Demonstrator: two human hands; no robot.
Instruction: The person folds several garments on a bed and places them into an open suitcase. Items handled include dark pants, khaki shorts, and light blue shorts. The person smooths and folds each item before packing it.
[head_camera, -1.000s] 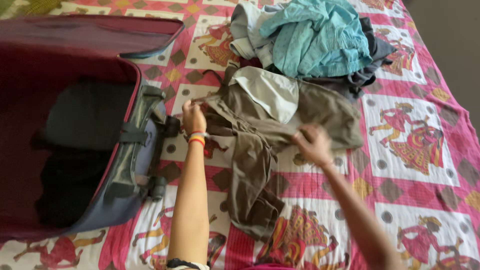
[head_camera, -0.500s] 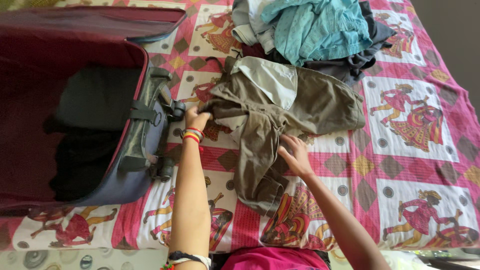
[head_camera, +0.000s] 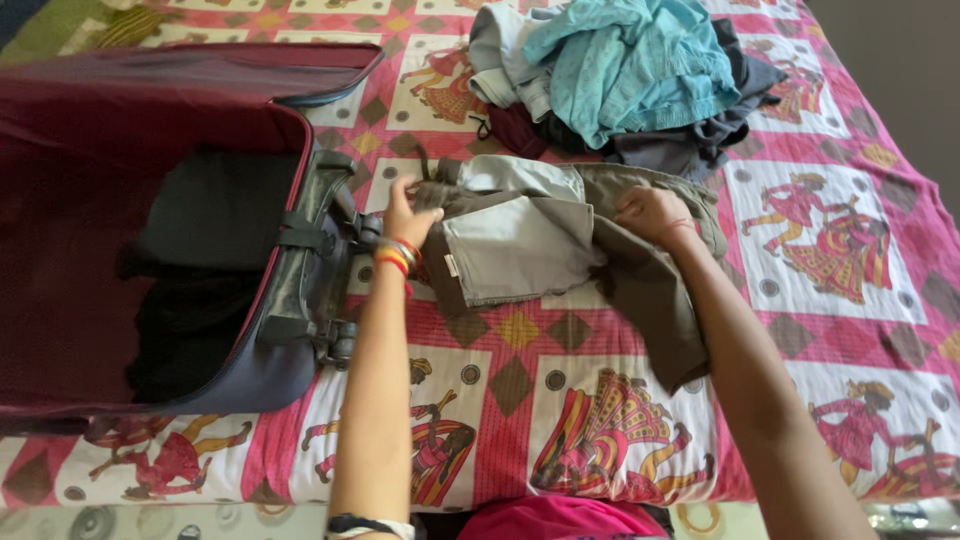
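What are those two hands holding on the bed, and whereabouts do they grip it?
Olive-grey trousers: the left hand grips the left edge nearest the suitcase, while the right hand presses down on the right side.

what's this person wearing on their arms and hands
Both forearms are bare, with no sleeves in view. The left hand has a stack of bangles at the wrist, red, orange and pale ones, and a dark and white band sits higher up that arm. The right hand has only a thin reddish thread at the wrist. No gloves.
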